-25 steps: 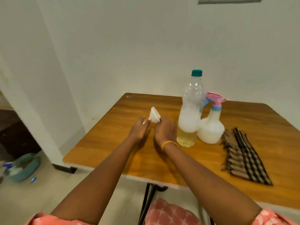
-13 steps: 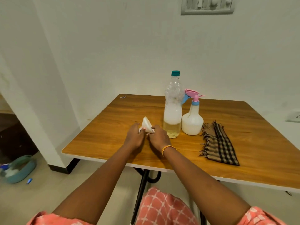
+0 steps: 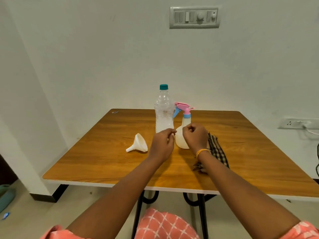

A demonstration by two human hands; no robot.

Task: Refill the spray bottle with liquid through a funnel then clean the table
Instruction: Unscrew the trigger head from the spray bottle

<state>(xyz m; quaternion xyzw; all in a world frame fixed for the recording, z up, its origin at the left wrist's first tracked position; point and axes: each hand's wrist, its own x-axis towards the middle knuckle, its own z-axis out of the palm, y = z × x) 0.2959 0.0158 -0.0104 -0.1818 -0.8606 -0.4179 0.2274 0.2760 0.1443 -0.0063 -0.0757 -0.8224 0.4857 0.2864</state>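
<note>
a white wall stands behind a brown wooden desk (image 3: 107,163). a grey switch board (image 3: 194,17) is high on the wall, and a white plug socket (image 3: 293,123) sits low on the right side.

on the desk stands a clear plastic bottle (image 3: 164,116) with a green cap (image 3: 163,86). it is upright and looks foamy white inside. just beside it, on the right, stands the white spray bottle (image 3: 181,140) with a pink and blue spray top (image 3: 183,107). the top is on it. a white funnel (image 3: 138,143) lies on its side on the desk, to the left of the bottles, with its thin end pointing left. no hand touches it. a checked cloth (image 3: 218,150) lies on the desk to the right of the spray bottle, partly hidden by the arm.

the left hand (image 3: 161,145) is up in front of the clear bottle. its fingers are curled in, and its grip holds nothing that can be seen. the right hand (image 3: 196,137) is up in front of the spray bottle. its fingers are curled too, and whether they touch the bottle cannot be told. a yellow bangle (image 3: 202,152) is on the right wrist. the two hands are near each other but apart.

below the desk are black metal legs (image 3: 138,213) and a pink checked lap (image 3: 164,225).
</note>
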